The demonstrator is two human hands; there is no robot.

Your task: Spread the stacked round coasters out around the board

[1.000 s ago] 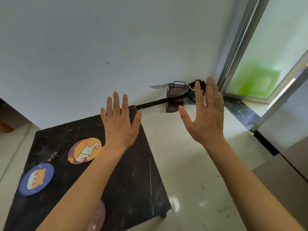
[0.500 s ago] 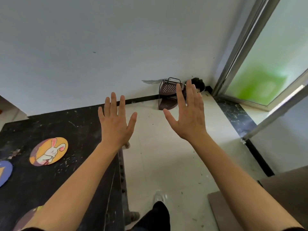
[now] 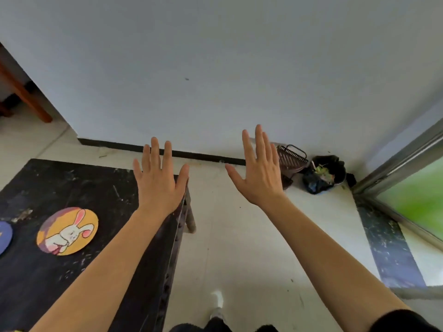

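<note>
Since the earlier frame the view is swinging leftward again: the dark board (image 3: 72,188) is filling more of the lower left, the rabbit coaster (image 3: 67,231) is sitting closer to the left hand (image 3: 161,185) than before, and the brown basket (image 3: 291,161) and black bag (image 3: 323,174) are now showing to the right of the right hand (image 3: 260,174) rather than behind it. Both hands are still hovering palm-down with fingers fully spread, holding nothing and touching nothing. The left hand is hanging over the board's far right corner; the right hand is hanging over bare floor, well apart from the board. The rabbit coaster is lying flat on the board, below and to the left of the left hand, clear of the forearm. A blue coaster (image 3: 4,238) is lying farther left of it, cut off by the frame edge, so its picture cannot be made out. A sliver of yellow at the bottom left corner is too small to identify. The basket is partly hidden behind the right hand's fingers (image 3: 259,142). A white shoe (image 3: 217,305) is showing on the floor below and between the two hands.
</note>
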